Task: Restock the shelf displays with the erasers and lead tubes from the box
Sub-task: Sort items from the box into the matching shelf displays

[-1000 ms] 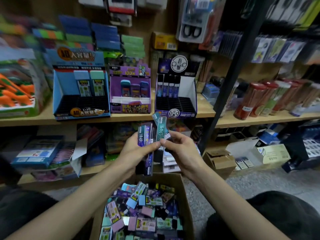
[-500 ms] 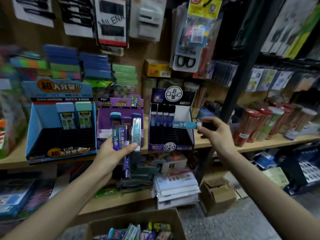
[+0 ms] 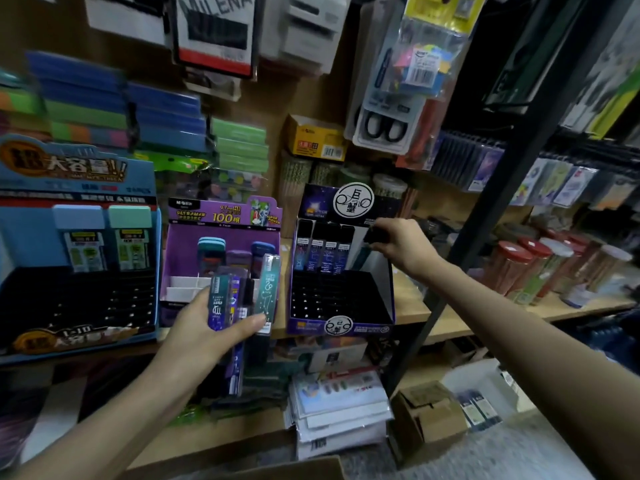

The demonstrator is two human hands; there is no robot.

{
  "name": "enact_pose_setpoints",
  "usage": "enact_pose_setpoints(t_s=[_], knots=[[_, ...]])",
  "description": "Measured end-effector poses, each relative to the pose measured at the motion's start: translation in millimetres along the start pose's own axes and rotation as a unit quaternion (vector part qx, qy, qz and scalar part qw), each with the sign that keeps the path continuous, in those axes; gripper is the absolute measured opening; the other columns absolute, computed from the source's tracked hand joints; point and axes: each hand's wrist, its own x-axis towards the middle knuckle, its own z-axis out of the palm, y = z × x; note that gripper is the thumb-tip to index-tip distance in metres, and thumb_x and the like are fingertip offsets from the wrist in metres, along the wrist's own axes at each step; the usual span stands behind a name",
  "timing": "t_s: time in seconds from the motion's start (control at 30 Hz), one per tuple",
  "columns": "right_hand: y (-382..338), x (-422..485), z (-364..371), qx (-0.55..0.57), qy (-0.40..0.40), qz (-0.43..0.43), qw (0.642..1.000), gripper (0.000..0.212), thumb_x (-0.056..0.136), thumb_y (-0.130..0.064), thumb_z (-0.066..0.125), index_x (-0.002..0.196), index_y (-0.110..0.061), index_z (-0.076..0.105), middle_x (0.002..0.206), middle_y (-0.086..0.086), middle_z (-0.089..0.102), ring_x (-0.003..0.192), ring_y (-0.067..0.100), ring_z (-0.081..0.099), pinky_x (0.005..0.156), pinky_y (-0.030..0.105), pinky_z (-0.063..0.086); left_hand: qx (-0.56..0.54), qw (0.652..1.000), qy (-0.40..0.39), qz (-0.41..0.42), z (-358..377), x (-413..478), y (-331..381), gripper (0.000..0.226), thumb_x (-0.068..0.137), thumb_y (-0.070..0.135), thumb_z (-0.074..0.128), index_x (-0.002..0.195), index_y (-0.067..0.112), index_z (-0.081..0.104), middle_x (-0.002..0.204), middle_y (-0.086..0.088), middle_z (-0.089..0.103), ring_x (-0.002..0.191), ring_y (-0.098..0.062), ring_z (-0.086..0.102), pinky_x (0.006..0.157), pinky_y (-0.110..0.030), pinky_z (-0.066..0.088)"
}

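Note:
My left hand (image 3: 207,327) grips a bundle of several lead tubes (image 3: 242,296), purple and teal, upright in front of the purple display (image 3: 221,216). My right hand (image 3: 398,244) pinches the black cap of one teal lead tube (image 3: 363,254) and holds it over the back row of the dark blue display box (image 3: 341,323), beside the tubes standing there (image 3: 323,251). Most of that tube is hidden by my hand and the box wall. The large blue display (image 3: 76,258) on the left has two tubes at its back. Only the cardboard box's top edge (image 3: 294,469) shows at the bottom.
A black shelf post (image 3: 491,188) rises just right of the dark blue display. Red-capped jars (image 3: 512,268) stand on the right shelf. Hanging packs of scissors (image 3: 384,126) and cards cover the wall above. Paper stacks (image 3: 339,410) and a small carton (image 3: 429,417) sit on the floor below.
My right hand has carried the single teal tube from sideways in front of the dark blue display up to its back row, turned upright. My view has moved closer to the shelf.

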Motion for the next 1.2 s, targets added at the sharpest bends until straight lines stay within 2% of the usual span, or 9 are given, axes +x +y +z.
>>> enact_pose_setpoints(t_s=[0.13,0.27,0.47,0.63,0.77,0.87,0.97,1.07,1.2], knots=[[-1.4,10.0,-1.3,-0.012,-0.051,-0.025,0.998,0.026,0.084,-0.004,0.067,0.109,-0.001,0.064,0.106,0.013,0.069,0.097,0.025,0.064,0.073,0.021,0.04,-0.016,1.0,-0.018,0.008,10.2,5.5,2.4,0.044,0.058,0.029,0.077,0.1,0.023,0.063,0.092,0.005,0.074,0.084,-0.012,0.07,0.077,-0.031,0.051],[-0.2,17.5,-5.1,0.005,-0.112,0.001,0.994,0.025,0.084,-0.008,0.068,0.107,-0.001,0.064,0.097,0.014,0.07,0.08,0.019,0.065,0.071,0.024,0.046,-0.022,0.999,-0.036,0.01,18.3,10.5,-0.9,0.048,0.056,0.035,0.078,0.101,0.024,0.063,0.095,0.003,0.074,0.088,-0.014,0.07,0.082,-0.034,0.051],[3.4,19.2,10.3,0.096,-0.089,0.157,0.979,0.017,0.085,-0.013,0.069,0.083,0.004,0.065,0.092,0.021,0.069,0.087,0.03,0.067,0.079,0.039,0.056,-0.027,0.998,-0.051,0.025,28.5,15.1,-2.1,0.046,0.056,0.034,0.077,0.099,0.025,0.062,0.093,0.005,0.074,0.085,-0.011,0.07,0.07,-0.017,0.054],[0.1,22.6,25.7,0.087,-0.067,0.227,0.968,0.034,0.085,-0.013,0.069,0.056,-0.015,0.051,0.075,0.009,0.059,0.076,0.018,0.057,0.051,0.019,0.043,-0.033,0.998,-0.05,0.027,26.8,13.1,-1.5,0.043,0.058,0.032,0.078,0.098,0.027,0.062,0.095,0.004,0.074,0.086,-0.011,0.07,0.078,-0.029,0.05],[-8.4,15.4,27.5,0.05,-0.101,0.254,0.961,0.03,0.088,-0.021,0.065,0.079,0.008,0.065,0.085,0.02,0.068,0.079,0.03,0.066,0.068,0.036,0.055,-0.024,0.998,-0.044,0.027,22.7,10.2,3.1,0.046,0.057,0.035,0.078,0.099,0.026,0.062,0.094,0.004,0.074,0.085,-0.012,0.07,0.08,-0.031,0.051],[-21.5,-6.0,27.3,0.033,-0.015,0.218,0.975,0.034,0.091,-0.024,0.061,0.081,0.008,0.068,0.083,0.024,0.069,0.08,0.034,0.067,0.077,0.041,0.053,-0.021,0.999,-0.034,0.026,18.7,8.6,6.0,0.04,0.064,0.028,0.078,0.1,0.024,0.062,0.092,0.005,0.074,0.084,-0.01,0.07,0.08,-0.031,0.05],[-49.1,-35.9,27.6,0.186,0.054,0.167,0.967,0.029,0.093,-0.027,0.057,0.089,-0.001,0.07,0.08,0.012,0.07,0.076,0.024,0.066,0.07,0.036,0.054,-0.017,0.999,-0.029,0.029,17.6,7.5,8.8,0.033,0.071,0.018,0.078,0.1,0.024,0.062,0.09,0.007,0.074,0.083,-0.008,0.069,0.076,-0.026,0.049],[-82.1,-58.0,22.2,0.438,-0.009,0.165,0.884,0.024,0.093,-0.031,0.056,0.089,-0.01,0.068,0.08,0.004,0.067,0.07,0.008,0.062,0.06,0.02,0.052,-0.014,0.999,-0.031,0.029,22.0,5.5,12.1,0.034,0.073,0.015,0.077,0.102,0.022,0.061,0.09,0.007,0.074,0.083,-0.007,0.069,0.073,-0.021,0.05],[-104.8,-61.7,9.5,0.465,-0.053,0.144,0.872,0.016,0.091,-0.027,0.059,0.102,-0.016,0.064,0.089,0.0,0.065,0.076,0.007,0.059,0.065,0.02,0.049,-0.011,0.998,-0.045,0.033,27.7,0.0,14.3,0.035,0.073,0.008,0.076,0.103,0.019,0.061,0.09,0.005,0.074,0.083,-0.01,0.07,0.072,-0.019,0.053]])
